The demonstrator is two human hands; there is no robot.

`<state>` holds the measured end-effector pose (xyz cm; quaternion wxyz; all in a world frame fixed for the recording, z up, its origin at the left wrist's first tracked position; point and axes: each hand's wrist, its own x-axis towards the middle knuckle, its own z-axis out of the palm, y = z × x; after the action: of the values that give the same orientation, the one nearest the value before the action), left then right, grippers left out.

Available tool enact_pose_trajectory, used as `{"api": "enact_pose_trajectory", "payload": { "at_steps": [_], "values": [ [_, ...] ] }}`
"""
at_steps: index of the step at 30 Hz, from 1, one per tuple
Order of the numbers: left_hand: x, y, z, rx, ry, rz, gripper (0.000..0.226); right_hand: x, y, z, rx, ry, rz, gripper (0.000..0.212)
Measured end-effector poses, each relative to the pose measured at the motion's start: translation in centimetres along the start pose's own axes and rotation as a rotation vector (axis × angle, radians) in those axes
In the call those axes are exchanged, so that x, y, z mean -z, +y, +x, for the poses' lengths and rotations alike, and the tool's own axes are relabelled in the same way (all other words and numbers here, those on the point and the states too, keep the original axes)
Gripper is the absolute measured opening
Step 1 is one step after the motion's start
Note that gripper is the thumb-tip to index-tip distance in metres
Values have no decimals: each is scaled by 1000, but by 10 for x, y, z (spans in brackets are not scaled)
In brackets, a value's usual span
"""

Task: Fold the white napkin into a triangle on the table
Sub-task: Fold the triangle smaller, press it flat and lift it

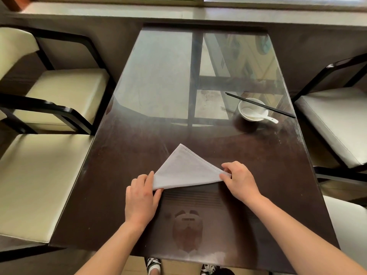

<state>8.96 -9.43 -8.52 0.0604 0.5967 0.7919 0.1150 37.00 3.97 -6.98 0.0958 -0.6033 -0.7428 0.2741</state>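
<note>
The white napkin (pixel 184 170) lies on the dark glass-topped table (pixel 123 195) in a triangle shape, its apex pointing away from me. My left hand (pixel 142 197) pinches the napkin's near-left corner between thumb and fingers. My right hand (pixel 239 180) pinches the right corner, where the layers meet. The long folded edge runs between my two hands, slightly raised off the table.
A white bowl (pixel 251 109) with a white spoon (pixel 266 117) in it and black chopsticks (pixel 260 105) across its rim sits at the far right. Cream-cushioned chairs (pixel 39 175) stand on the left, and other chairs (pixel 333 120) on the right. A windowsill (pixel 178 13) runs behind the table.
</note>
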Motion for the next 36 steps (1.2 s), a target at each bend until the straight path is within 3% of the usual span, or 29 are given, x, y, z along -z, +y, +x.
{"api": "enact_pose_trajectory", "payload": {
  "at_steps": [4,8,16,21,28,36],
  "values": [
    [6,4,4,248,-127,-93,73,-1,-3,5,-66,-84,-109,33],
    [12,9,16,368,-260,-148,88,0,-9,11,-93,-135,-166,22],
    [16,6,23,433,-200,-237,19,7,-13,10,-103,-154,-158,13],
    [19,-5,22,448,-193,-365,15,12,-11,9,-187,-187,-35,15],
    [23,-12,20,741,-259,-1008,9,16,-11,10,-205,-249,-3,10],
    [15,-12,21,789,-212,-1060,6,18,-12,7,-290,-241,181,9]
  ]
}}
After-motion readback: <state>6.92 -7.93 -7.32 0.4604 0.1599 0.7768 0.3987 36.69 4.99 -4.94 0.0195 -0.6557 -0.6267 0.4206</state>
